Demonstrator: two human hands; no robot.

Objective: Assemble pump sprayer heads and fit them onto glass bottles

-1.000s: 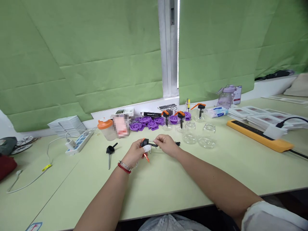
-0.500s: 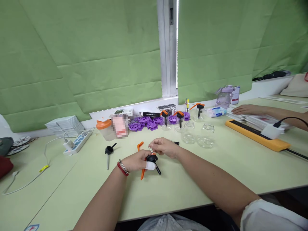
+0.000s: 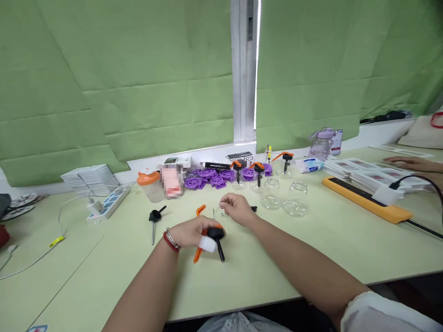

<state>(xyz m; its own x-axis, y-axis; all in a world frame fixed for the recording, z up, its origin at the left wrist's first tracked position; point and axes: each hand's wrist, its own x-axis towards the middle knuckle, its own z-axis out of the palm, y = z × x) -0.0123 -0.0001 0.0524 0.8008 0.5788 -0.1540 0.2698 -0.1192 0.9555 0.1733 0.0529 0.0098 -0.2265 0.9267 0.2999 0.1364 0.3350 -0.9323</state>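
Near the middle of the pale green table [image 3: 311, 258], left hand [image 3: 190, 231] is closed around a black pump head with an orange trigger [image 3: 212, 240]; a white bandage wraps one finger, and the orange lever sticks out below the fist toward the table. Red and silver bracelets sit at that wrist. Right hand [image 3: 235, 208] is just behind and to the right, fingertips pinched together on something thin; too small to name, possibly a wire or spring. A loose orange trigger piece [image 3: 200, 210] lies on the table just beyond the left hand. Further left, a black pump head with a tube [image 3: 154, 217] lies alone. Two empty glass jars [image 3: 282, 198] stand to the right of the right hand; purple plastic wheels [image 3: 211, 176] are heaped near the wall. Another person's hand [image 3: 408, 163] rests at the far right edge.
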